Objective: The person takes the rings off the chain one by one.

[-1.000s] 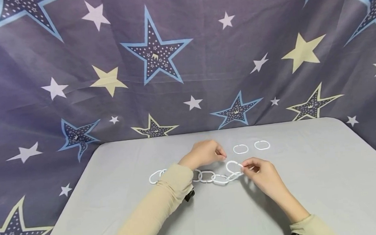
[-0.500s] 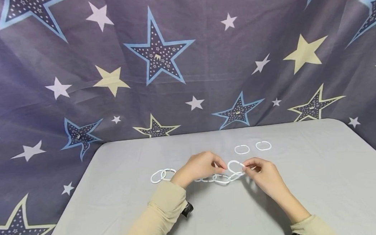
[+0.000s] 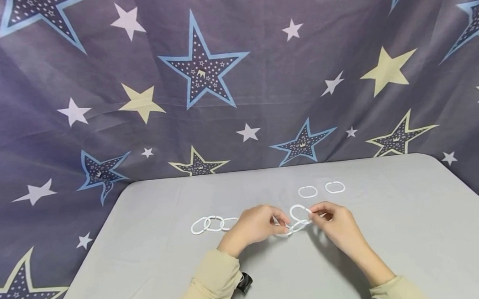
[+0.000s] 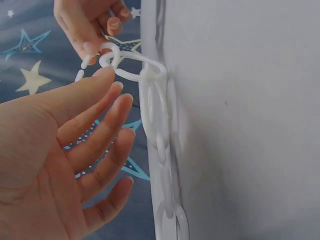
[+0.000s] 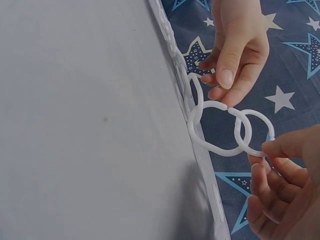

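Observation:
A chain of white plastic links [image 3: 206, 224] runs from left to right across the grey table. My right hand [image 3: 336, 221] pinches the end link [image 5: 267, 119] between thumb and finger, raised at the chain's right end. That link passes through a neighbouring link [image 5: 218, 150], which has a small gap in its side. Close by on the left, my left hand [image 3: 254, 224] hovers over the chain, its fingers loosely extended. Its fingertips are at the neighbouring link's gap in the right wrist view. Part of the chain is hidden under this hand in the head view.
Two loose white links lie behind my hands, a left one [image 3: 299, 192] and a right one [image 3: 335, 192]. The grey table [image 3: 168, 263] meets a star-patterned cloth [image 3: 241, 103] at its far edge. Black straps circle both wrists.
My left hand has come down and toward me, from behind the raised end link to the chain beside it. My right hand keeps pinching the end link at nearly the same spot.

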Demonstrator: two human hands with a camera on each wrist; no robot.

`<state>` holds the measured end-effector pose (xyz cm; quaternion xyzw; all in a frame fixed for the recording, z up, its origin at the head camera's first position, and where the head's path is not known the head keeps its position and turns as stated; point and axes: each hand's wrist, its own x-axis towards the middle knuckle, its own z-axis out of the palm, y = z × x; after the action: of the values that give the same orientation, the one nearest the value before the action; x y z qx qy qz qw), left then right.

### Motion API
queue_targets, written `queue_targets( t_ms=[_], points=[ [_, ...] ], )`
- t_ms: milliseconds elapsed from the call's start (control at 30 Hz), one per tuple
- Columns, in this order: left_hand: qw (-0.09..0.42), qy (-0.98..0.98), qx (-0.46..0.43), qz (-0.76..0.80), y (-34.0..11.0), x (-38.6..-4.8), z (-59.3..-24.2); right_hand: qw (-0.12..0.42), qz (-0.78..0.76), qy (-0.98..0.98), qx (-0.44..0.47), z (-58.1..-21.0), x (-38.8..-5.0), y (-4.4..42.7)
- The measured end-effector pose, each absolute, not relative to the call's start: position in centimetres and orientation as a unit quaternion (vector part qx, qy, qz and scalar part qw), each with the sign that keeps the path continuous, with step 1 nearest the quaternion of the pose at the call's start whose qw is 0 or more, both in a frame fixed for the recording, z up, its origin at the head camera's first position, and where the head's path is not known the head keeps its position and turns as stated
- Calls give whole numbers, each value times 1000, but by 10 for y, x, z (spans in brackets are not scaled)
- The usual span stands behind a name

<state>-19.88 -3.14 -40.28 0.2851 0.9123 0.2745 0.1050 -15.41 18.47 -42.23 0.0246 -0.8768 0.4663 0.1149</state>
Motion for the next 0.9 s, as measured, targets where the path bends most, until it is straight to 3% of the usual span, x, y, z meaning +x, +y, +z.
queue_targets(
  t_ms=[233,900],
  points=[
    [73,920,284,259,-29,-192,-405,113,470,-875,19,-423,-154,183],
    [49,934,268,232,-22,-188,-414,112,468,-876,17,-421,-153,184]
  ],
)
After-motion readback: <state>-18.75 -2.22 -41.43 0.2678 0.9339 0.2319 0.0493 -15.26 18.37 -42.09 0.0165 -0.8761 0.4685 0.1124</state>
